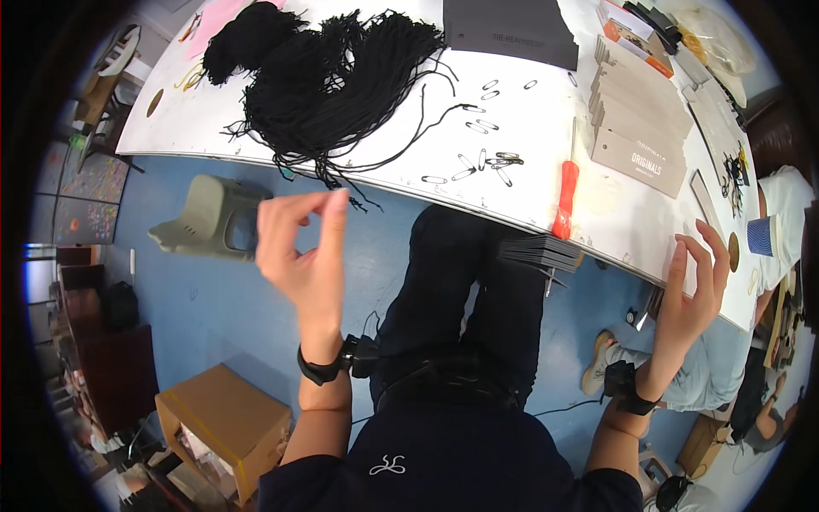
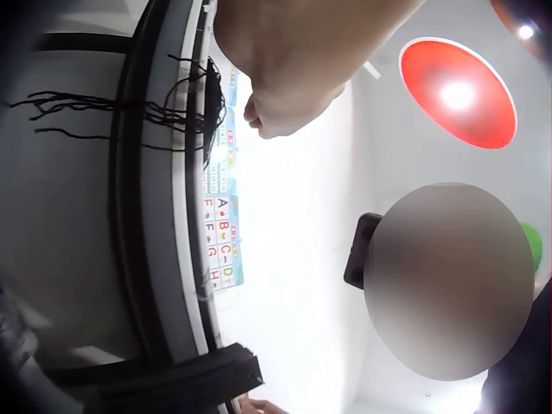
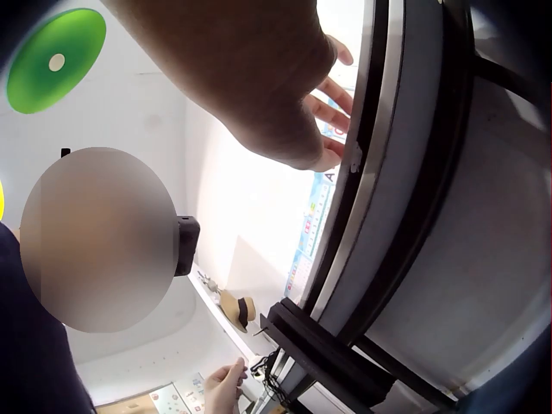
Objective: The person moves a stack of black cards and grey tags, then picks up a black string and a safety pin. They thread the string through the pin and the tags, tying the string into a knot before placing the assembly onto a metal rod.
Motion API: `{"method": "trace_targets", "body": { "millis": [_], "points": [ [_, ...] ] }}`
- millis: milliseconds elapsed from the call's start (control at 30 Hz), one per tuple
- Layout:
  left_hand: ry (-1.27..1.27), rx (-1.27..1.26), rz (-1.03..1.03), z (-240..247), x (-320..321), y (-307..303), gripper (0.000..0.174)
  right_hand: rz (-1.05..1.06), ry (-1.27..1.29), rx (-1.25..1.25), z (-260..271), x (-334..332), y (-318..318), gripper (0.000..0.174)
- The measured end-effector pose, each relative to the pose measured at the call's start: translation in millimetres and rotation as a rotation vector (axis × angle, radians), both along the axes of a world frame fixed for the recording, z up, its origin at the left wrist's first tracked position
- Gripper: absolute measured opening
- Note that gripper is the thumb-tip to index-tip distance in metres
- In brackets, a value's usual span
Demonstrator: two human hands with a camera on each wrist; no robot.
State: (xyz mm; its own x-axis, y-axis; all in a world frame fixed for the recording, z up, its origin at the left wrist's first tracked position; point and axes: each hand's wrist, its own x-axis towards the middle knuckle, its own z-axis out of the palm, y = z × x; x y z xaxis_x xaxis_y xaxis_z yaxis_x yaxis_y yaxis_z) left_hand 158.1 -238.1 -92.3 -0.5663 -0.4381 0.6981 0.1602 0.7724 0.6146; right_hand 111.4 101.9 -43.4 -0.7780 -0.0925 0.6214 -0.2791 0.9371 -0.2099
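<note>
My left hand [image 1: 299, 247] is raised in front of the table's edge, its fingers curled and the thumb tip against the index fingertip; nothing shows between them. In the left wrist view this hand [image 2: 293, 99] appears as a loose fist. Just beyond it, a heap of black cords [image 1: 333, 77] lies on the table, loose ends hanging over the edge. My right hand [image 1: 699, 282] hovers by the table's right front edge with fingers spread and slightly bent, holding nothing. Several safety pins [image 1: 482, 158] are scattered mid-table, beside a red-handled awl or screwdriver [image 1: 566, 196].
Grey-brown printed cards [image 1: 636, 128] are stacked at the right, with a black card [image 1: 512, 32] at the back. A stack of dark cards [image 1: 539, 253] juts out past the front edge. A green stool [image 1: 209, 218] and cardboard box [image 1: 226, 418] stand on the floor at left. Another person sits at right.
</note>
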Motion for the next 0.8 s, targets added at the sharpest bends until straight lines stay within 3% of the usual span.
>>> {"method": "trace_targets", "body": {
  "millis": [200,400,467,600,667,800],
  "points": [
    [-0.077,0.115,0.042,0,-6,10,0.008,0.012,-0.004,0.005,3,2,-8,0.008],
    [-0.083,0.325,-0.092,-9,-5,6,0.006,0.044,-0.007,0.0,6,7,-16,0.006],
    [-0.087,0.461,-0.052,-9,-5,6,0.01,0.045,-0.011,-0.003,6,9,-21,0.006],
    [-0.185,0.501,-0.068,-5,-4,10,0.015,0.075,-0.005,0.01,7,9,-28,0.007],
    [-0.274,0.708,-0.142,-2,-3,14,0.018,0.092,-0.002,0.018,8,10,-30,0.008],
    [-0.22,0.85,-0.322,-3,-2,15,0.017,0.155,-0.024,-0.039,12,12,-39,0.01]
  ]
}}
